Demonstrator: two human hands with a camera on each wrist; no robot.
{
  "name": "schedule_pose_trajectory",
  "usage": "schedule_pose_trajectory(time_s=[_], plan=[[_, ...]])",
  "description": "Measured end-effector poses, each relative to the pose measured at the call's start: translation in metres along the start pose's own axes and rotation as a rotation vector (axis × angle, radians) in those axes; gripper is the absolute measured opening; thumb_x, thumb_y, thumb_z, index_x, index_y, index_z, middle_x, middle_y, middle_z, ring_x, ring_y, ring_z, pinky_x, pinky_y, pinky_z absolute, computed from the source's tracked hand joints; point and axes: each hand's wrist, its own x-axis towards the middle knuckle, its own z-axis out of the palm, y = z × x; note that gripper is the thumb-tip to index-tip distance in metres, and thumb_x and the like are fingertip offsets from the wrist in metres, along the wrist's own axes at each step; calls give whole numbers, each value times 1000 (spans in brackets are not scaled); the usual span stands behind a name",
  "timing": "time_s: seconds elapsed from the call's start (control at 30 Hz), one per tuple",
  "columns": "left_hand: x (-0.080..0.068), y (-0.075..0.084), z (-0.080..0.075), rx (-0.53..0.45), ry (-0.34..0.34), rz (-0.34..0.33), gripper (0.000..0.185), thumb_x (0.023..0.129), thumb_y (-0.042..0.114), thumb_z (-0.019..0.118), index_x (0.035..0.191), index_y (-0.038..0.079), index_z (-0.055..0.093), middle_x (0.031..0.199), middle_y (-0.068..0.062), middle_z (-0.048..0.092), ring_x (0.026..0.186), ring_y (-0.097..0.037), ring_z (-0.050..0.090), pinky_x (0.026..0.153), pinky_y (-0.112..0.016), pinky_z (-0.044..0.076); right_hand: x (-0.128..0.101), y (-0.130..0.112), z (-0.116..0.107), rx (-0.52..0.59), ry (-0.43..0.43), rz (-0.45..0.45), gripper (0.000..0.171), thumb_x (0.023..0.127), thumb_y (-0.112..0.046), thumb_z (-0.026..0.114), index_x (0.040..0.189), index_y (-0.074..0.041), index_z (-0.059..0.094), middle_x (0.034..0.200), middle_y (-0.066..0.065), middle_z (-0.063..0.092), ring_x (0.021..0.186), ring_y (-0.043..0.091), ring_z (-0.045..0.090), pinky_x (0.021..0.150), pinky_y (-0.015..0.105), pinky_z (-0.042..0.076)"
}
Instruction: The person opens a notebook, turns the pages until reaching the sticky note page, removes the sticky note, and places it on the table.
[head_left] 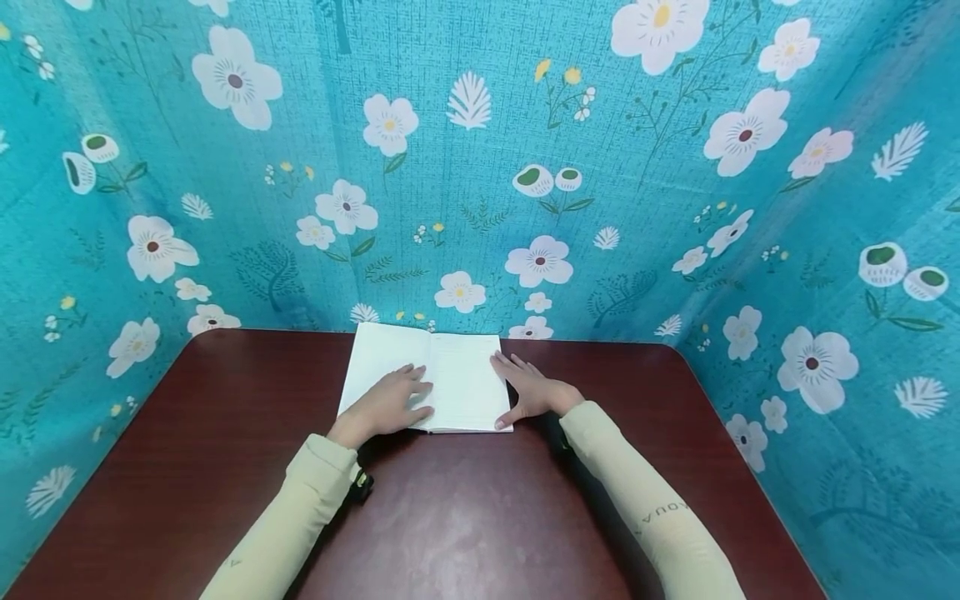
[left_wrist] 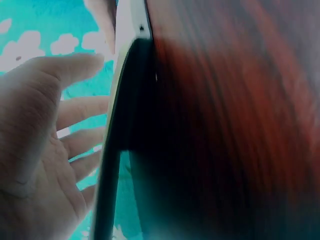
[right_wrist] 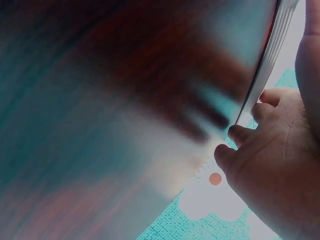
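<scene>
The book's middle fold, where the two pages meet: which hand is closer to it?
Left. The left hand lies flat on the left page of the open book, fingertips reaching the fold. The right hand rests at the right page's outer edge, away from it.

Dark red-brown table; teal floral cloth hangs behind and beside it.

Bright, even head view bowed at its edges; both wrist views blurred and close

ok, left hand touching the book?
Touching. The head view shows the left hand lying flat on the left page of the open book, fingers spread on the paper.
</scene>
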Motion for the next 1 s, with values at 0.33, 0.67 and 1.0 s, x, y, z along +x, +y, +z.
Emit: schedule_pose_trajectory(time_s=[0.33, 0.67, 1.0], plan=[[6, 26, 8, 73, 10, 104, 64, 85, 45, 81, 129, 0, 69, 153, -22, 48, 148, -39, 36, 122, -49, 30, 2, -1, -2, -30, -21, 19, 127, 78, -56, 84, 164, -7, 4, 172, 12, 2, 158, 38, -2, 125, 58, 8], [10, 24, 10, 83, 26, 149, 54, 87, 39, 80, 127, 4, 72, 152, -20, 50, 147, -39, 38, 121, -50, 31, 4, -1, -1, -49, -11, 10, 126, 78, -57, 83, 164, -6, 6, 172, 13, 2, 158, 38, -2, 125, 58, 8], [7, 27, 8, 88, 65, 175, 42, 88, 34, 81, 119, 6, 76, 150, -17, 53, 145, -35, 43, 119, -47, 35, 1, 3, 2, -53, -6, -12, 127, 79, -57, 82, 164, -6, 4, 172, 13, 1, 158, 37, -3, 126, 57, 8]])
